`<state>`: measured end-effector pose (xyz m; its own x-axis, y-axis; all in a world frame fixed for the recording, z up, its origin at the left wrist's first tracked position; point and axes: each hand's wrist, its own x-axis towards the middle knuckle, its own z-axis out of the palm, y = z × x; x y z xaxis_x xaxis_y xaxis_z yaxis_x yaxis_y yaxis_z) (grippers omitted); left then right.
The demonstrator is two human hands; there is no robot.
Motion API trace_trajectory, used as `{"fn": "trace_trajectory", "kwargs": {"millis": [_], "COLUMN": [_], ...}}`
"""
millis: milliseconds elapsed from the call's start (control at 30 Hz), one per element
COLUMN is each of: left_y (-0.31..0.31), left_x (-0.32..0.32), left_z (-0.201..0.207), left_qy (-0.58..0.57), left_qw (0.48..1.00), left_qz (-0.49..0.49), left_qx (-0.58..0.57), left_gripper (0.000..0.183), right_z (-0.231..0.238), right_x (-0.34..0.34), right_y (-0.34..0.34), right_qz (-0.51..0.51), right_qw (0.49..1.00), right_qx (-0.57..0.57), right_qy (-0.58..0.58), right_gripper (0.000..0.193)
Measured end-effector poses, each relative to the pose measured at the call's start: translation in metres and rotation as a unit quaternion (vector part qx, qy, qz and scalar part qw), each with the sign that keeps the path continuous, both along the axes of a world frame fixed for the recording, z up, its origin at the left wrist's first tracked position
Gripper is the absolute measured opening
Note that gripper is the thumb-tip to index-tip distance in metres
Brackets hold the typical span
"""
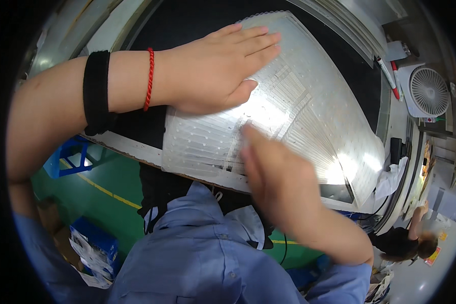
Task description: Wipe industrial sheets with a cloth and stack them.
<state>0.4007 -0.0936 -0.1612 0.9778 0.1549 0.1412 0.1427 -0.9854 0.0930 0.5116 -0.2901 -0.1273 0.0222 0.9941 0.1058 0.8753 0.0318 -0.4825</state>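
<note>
A wide clear plastic sheet [334, 96], ribbed and printed with fine line patterns, lies across a dark work surface [154, 38] and reflects bright glare. My left hand [213, 71] rests flat on its upper left part, fingers stretched out and palm down. Over the near middle of the sheet is my right hand [283, 177], smeared by motion. Its thumb and forefinger point toward the sheet, but whether they grip anything is hidden by the blur. I cannot tell whether the sheet is a single layer or several.
To the right stand a small white fan [429, 91], a white marker [386, 72] and a red marker [395, 83]. Crumpled white paper [390, 180] lies near the right edge. A blue stool [76, 157] and a blue box [93, 243] are on the green floor. Another person [397, 243] is at far right.
</note>
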Motion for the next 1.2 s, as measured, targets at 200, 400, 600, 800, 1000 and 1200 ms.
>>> {"fn": "trace_trajectory", "kwargs": {"millis": [200, 400, 600, 800, 1000, 1200], "left_y": [0.001, 0.001, 0.001, -0.001, 0.001, 0.001], "left_x": [0.001, -0.002, 0.001, 0.002, 0.001, 0.001], "left_z": [0.003, 0.0, -0.001, 0.002, 0.002, 0.004], "left_qy": [-0.003, -0.012, -0.013, -0.002, -0.002, 0.009], "left_qw": [1.0, 1.0, 1.0, 1.0, 1.0, 1.0], "left_qz": [-0.011, -0.003, -0.007, -0.015, -0.002, -0.007], "left_qx": [0.006, -0.006, -0.008, 0.001, 0.003, -0.003], "left_gripper": [0.06, 0.059, 0.06, 0.06, 0.06, 0.059], "right_z": [-0.001, 0.012, -0.008, 0.013, 0.006, -0.007], "right_x": [0.049, 0.027, 0.017, 0.049, 0.015, 0.032], "right_y": [0.051, 0.017, 0.004, 0.029, -0.018, 0.016], "right_qz": [-0.114, -0.027, -0.058, -0.144, -0.01, -0.084], "right_qw": [0.988, 0.999, 0.994, 0.987, 0.999, 0.992], "right_qx": [0.099, 0.004, 0.07, 0.074, -0.008, 0.049], "right_qy": [-0.018, 0.025, -0.064, -0.015, 0.033, -0.078], "right_gripper": [0.022, 0.026, 0.021, 0.024, 0.024, 0.024]}}
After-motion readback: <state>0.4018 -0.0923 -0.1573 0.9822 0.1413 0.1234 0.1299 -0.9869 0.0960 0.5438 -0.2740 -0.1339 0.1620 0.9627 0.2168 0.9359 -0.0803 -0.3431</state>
